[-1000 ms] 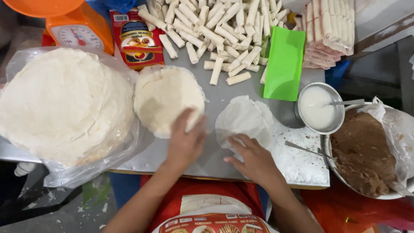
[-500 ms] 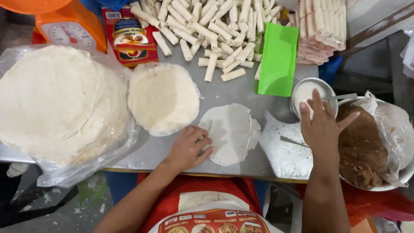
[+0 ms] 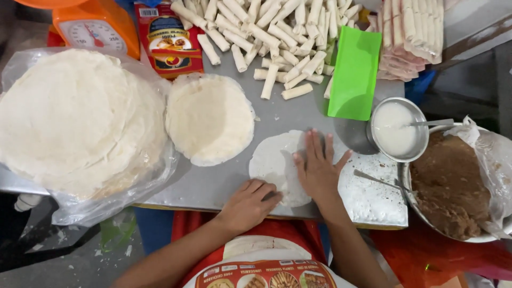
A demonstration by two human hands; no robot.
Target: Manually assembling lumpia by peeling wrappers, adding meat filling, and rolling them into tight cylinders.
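Note:
A single thin round white wrapper [image 3: 273, 160] lies flat on the grey metal table [image 3: 213, 184] near its front edge. My right hand [image 3: 319, 169] rests flat on the wrapper's right half, palm down with fingers spread. My left hand [image 3: 249, 204] is at the wrapper's near edge, fingers curled onto it. A small stack of the same wrappers [image 3: 209, 118] sits just left of and beyond it. A bowl of brown filling [image 3: 450, 184], lined with plastic, stands to the right.
A big pile of wrappers in clear plastic [image 3: 74, 117] fills the left. Several finished white rolls [image 3: 266, 37] lie at the back, with a green plastic card [image 3: 354, 72], an orange scale [image 3: 93, 24] and a red packet [image 3: 169, 42]. A metal cup of white paste [image 3: 397, 130] holds a spoon.
My right hand has come back from over the filling bowl and now lies flat on the single wrapper. My left hand stays at the wrapper's near edge.

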